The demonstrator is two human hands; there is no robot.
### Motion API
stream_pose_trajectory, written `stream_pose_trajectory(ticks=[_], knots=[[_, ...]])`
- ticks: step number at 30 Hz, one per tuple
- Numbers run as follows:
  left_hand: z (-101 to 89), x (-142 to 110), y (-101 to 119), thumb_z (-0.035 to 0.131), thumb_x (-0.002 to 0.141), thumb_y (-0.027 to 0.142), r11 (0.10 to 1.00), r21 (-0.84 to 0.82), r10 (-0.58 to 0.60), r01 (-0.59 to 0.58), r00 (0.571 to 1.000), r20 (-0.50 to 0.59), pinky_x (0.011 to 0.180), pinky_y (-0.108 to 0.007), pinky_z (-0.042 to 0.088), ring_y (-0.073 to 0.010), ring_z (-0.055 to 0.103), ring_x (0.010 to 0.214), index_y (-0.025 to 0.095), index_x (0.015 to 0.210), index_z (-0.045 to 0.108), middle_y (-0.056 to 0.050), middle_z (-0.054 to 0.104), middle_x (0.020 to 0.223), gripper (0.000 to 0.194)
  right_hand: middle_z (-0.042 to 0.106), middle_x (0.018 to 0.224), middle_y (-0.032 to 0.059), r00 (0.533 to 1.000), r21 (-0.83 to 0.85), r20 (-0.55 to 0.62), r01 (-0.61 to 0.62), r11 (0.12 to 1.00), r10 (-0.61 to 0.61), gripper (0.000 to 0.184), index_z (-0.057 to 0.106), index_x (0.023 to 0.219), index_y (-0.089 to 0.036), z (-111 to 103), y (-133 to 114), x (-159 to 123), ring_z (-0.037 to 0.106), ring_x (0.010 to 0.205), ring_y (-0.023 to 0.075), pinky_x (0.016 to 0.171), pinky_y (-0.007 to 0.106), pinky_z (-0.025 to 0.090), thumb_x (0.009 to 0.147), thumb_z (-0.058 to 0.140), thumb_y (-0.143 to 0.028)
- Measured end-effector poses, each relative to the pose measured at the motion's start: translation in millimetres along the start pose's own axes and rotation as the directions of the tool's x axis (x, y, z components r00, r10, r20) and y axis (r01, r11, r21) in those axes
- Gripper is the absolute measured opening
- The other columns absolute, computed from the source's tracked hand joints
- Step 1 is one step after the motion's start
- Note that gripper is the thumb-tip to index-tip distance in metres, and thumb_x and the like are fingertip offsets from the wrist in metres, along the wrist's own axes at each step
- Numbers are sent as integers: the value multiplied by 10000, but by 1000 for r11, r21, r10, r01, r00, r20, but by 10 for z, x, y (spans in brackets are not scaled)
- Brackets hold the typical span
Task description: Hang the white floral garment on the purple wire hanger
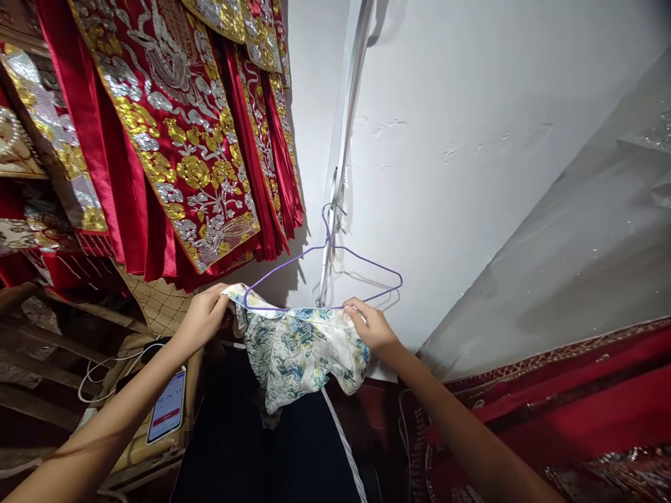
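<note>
A white garment with a blue, green and yellow pattern hangs between my hands; folds hide its exact kind. My left hand pinches its upper left corner. On the other side, my right hand grips the upper edge between thumb and fingers. A thin purple clothes hanger hangs by its hook from a white upright bar at the wall. The hanger's left end lies over the front of the garment's upper edge. Its lower right wire runs down behind the fabric near my right fingertips.
Red costumes with gold and silver embroidery hang at upper left. A lit phone rests on a wooden chair, beside a white cable. Clear plastic sheeting covers the right side, with red cloth below it.
</note>
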State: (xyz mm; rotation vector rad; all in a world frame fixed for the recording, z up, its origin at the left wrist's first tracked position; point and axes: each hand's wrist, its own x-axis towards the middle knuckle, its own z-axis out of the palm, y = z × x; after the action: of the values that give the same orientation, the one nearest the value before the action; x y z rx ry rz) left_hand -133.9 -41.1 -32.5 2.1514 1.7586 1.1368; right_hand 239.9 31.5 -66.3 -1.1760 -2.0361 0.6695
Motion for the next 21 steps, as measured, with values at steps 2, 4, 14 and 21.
stream_pose_trajectory(ticks=[2,4,14,21], knots=[[-7,-125,-22,350,1018,340,997,-69,15,-19,998,-57,1008,-315,436,-229,600,1180,167,1255,657,-91,651,1275,424,621,756,10,1000,3,-18,-22,1000,22,325,615,924,-224,18,2,-25,551,728,200,700,296,408,959,388,-454],[-13,-251,-50,382,1011,329,994,-100,35,-44,996,-86,1034,-338,430,-230,587,1203,182,1302,638,-89,630,1310,415,621,759,11,999,4,-31,-42,999,42,326,609,950,-227,34,6,-38,553,734,204,703,299,407,964,383,-462],[77,-96,33,505,946,399,950,-303,-154,78,959,-236,1121,-442,405,-265,571,1264,173,1314,642,-108,637,1338,454,515,631,-26,998,7,-27,-55,998,56,310,552,881,-240,67,-103,-68,491,637,179,640,284,369,975,363,-467],[143,451,235,504,939,495,934,-347,-128,81,985,-116,1154,-437,369,-275,512,1340,149,1136,732,-132,606,1391,459,422,577,-38,997,36,-54,-57,998,59,331,526,865,-242,40,-230,-186,429,574,168,596,283,332,973,359,-507]])
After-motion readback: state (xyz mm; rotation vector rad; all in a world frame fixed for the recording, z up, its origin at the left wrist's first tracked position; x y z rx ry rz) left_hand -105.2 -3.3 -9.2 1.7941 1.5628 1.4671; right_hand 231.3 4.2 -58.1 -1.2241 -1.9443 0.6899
